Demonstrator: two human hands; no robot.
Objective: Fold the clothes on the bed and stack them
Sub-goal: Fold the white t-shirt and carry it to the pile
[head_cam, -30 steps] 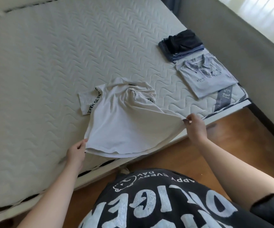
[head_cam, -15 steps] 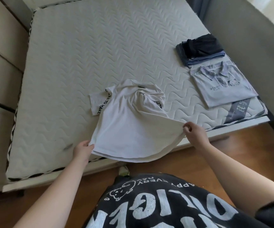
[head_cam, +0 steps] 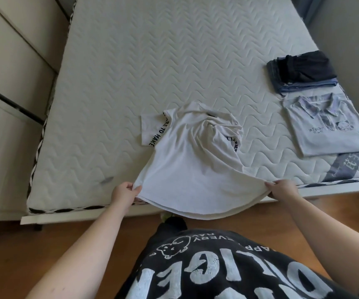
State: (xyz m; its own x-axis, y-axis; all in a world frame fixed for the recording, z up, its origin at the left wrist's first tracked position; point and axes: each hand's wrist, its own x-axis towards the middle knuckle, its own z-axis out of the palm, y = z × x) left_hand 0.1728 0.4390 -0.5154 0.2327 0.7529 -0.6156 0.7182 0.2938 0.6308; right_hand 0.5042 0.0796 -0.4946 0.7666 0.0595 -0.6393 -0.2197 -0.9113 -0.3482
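Head view shows us standing at the foot of the bed (head_cam: 174, 61) with a white T-shirt (head_cam: 187, 160) spread before us. Our left hand (head_cam: 123, 192) pinches the hem's left corner, fingers curled round the cloth; our right hand (head_cam: 283, 188) pinches the right corner the same way. The hem sags between them past the mattress edge, while the upper half lies on the mattress.

We judge the step in hand to be flattening the shirt before the first fold. To do it well, we should draw both corners apart and toward us evenly, so the bunched cloth round the collar and right sleeve pulls smooth, then lay the hem down flat on the mattress without letting it slip off the edge.

The shirt's long axis runs from us toward the head of the bed, collar pointing away, hem nearest us; the left sleeve lies flat, out to the left.

Well apart on the right lie a folded grey polo shirt (head_cam: 329, 128) and, just beyond it, a dark stack (head_cam: 301, 71).
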